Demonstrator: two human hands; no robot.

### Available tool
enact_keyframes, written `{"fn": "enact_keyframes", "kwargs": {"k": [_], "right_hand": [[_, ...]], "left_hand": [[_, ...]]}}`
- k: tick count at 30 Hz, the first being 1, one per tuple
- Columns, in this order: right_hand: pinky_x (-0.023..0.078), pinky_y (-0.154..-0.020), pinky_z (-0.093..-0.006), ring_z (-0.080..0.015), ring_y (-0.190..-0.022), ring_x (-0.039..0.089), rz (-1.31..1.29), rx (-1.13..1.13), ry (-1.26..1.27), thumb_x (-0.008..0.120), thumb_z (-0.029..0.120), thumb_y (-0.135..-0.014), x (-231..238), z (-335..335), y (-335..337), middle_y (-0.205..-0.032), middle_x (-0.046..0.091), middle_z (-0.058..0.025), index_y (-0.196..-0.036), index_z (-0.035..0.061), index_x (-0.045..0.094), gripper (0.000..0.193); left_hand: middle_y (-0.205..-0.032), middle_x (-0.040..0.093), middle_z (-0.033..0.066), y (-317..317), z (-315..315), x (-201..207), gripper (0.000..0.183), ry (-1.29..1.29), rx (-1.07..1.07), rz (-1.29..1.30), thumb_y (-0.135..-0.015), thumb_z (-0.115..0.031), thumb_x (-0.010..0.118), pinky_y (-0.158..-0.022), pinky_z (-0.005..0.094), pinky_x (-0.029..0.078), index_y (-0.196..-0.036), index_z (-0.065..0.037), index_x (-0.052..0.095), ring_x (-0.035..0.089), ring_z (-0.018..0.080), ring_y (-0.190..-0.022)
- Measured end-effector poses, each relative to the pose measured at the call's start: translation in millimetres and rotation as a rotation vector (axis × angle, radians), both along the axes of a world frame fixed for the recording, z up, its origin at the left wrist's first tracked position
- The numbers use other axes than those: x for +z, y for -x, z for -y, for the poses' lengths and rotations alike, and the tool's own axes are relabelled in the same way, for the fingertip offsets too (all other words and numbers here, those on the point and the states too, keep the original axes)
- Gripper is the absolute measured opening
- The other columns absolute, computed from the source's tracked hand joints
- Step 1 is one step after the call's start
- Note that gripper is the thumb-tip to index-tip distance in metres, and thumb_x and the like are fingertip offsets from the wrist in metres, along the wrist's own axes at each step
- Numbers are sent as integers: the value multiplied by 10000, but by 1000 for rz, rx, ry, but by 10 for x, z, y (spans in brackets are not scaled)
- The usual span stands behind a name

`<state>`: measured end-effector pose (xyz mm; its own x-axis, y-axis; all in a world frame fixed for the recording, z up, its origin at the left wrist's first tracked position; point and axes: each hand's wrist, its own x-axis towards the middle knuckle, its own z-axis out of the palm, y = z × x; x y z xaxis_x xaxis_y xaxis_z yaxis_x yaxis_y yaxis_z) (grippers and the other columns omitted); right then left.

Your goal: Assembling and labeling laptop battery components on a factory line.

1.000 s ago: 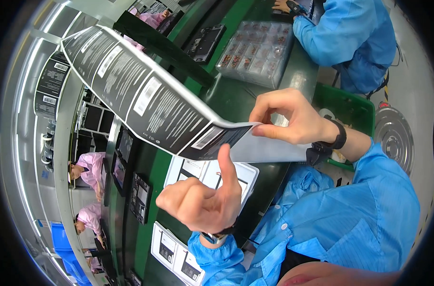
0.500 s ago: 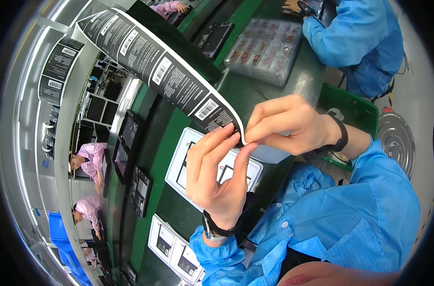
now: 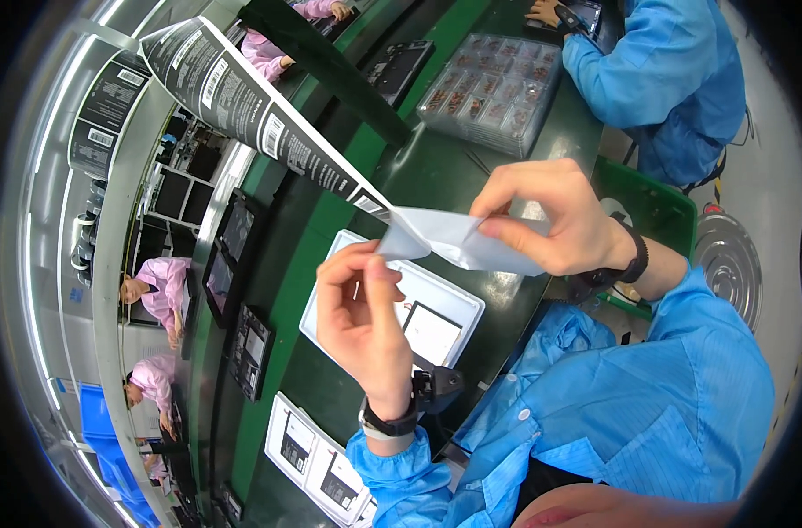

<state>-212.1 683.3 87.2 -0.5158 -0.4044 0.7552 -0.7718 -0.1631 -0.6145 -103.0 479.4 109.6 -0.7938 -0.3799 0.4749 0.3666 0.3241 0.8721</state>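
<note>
Head camera, left of your fisheye pair: looks down from your head, your blue smock at lower right. Your left hand and right hand sit near, mid-frame. Green workbench runs diagonally below; pink-clad co-workers far off, leftward. Straight edges bow rimward.
</note>
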Motion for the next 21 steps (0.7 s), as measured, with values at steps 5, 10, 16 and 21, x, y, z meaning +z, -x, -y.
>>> {"fn": "enact_keyframes", "kwargs": {"k": [5, 10, 16, 21], "right_hand": [[543, -767, -290, -161, -805, 689, 169, -82, -107, 675, 12, -905, -49, -184, 128, -894, 721, -100, -1021, -22, 707, 126], [513, -831, -293, -226, -1028, 658, -90, -520, -207, 705, 4, -859, -53, -348, 182, -1157, 698, -120, -1209, -9, 651, 354], [521, -730, -328, -224, -896, 676, 26, 56, -278, 663, -13, -898, 240, 67, -440, -1069, 702, -153, -1151, -20, 704, 257], [540, -734, -350, -254, -880, 684, 97, 471, -627, 656, 145, -966, -144, 779, -304, -1045, 705, -145, -1119, -19, 689, 227]], "left_hand": [[-922, 660, 113, 5, 507, -21, 199, 9, 175, -70, -1079, -147, 562, -541, 218, 476, -1147, 39, 574, 632, 114, -668], [-1234, 624, 261, -352, 736, -167, 97, 571, 150, -269, -1059, 28, 469, -703, 311, 629, -1141, 49, 515, 723, 236, -828], [-1198, 715, 227, -950, 653, -201, 239, 1204, -296, -181, -767, -31, 708, -812, 327, 596, -990, 12, 632, 740, 337, -968], [-1209, 708, 213, -1239, 713, -288, 188, 1194, -348, -185, -797, -30, 703, -814, 320, 600, -955, -9, 603, 738, 329, -994]]}}
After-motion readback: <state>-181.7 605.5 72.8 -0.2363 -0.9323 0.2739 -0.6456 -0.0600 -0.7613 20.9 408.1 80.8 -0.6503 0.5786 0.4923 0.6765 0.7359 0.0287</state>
